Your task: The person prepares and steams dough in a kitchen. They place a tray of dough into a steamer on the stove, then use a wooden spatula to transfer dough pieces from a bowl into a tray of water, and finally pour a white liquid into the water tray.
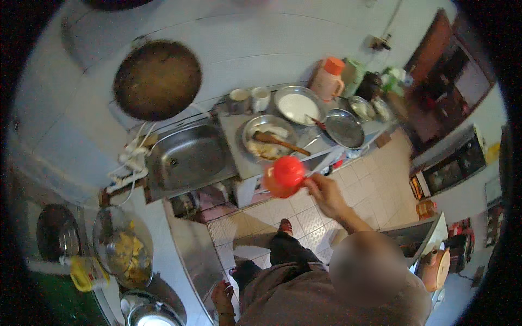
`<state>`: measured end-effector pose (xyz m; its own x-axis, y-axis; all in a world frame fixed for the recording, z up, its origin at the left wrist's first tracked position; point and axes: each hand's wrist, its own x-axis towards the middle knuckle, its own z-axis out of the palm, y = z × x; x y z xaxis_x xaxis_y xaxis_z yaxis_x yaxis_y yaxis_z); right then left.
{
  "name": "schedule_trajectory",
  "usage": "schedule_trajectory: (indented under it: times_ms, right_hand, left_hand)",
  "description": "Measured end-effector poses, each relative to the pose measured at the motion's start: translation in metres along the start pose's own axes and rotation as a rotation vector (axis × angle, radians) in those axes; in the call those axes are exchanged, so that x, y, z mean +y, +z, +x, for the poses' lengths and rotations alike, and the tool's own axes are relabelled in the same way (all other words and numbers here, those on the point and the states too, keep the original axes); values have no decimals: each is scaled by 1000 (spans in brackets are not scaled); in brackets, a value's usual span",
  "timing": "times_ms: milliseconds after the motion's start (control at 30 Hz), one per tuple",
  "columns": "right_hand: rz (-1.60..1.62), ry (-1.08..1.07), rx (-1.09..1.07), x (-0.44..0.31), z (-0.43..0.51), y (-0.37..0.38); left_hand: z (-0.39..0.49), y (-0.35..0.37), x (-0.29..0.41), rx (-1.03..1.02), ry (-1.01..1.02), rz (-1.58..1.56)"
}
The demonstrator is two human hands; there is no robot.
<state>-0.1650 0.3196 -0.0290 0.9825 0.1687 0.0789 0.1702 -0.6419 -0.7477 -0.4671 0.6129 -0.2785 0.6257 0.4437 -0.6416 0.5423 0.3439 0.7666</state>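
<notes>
My right hand (326, 194) grips the handle of a red plastic dipper (285, 176), blurred, in front of the counter's edge. Just beyond it is a round metal pan (249, 136) with pale food remains and a wooden spatula (281, 143) lying across it. My left hand (223, 293) hangs low beside the edge of the left-hand counter (185, 281), its fingers partly curled. Whether it holds anything cannot be made out. To the left of the dipper lies a stainless steel sink (195, 157), with its drain visible.
A metal basin of white contents (299, 106), a frying pan (345, 128) and an orange-topped thermos jug (328, 79) crowd the back counter. A wok (158, 80) hangs on the wall. At left stand a glass-lidded pan of yellowish food (126, 250) and a metal pot (153, 311).
</notes>
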Motion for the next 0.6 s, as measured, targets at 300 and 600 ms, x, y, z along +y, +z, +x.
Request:
schedule_trajectory:
  times_ms: [300,600]
  right_hand:
    - [-532,272,341,185,44,-222]
    - [-751,239,100,262,107,-297]
  left_hand:
    - [9,235,88,-130,-140,-299]
    - [11,398,162,-426,-83,12]
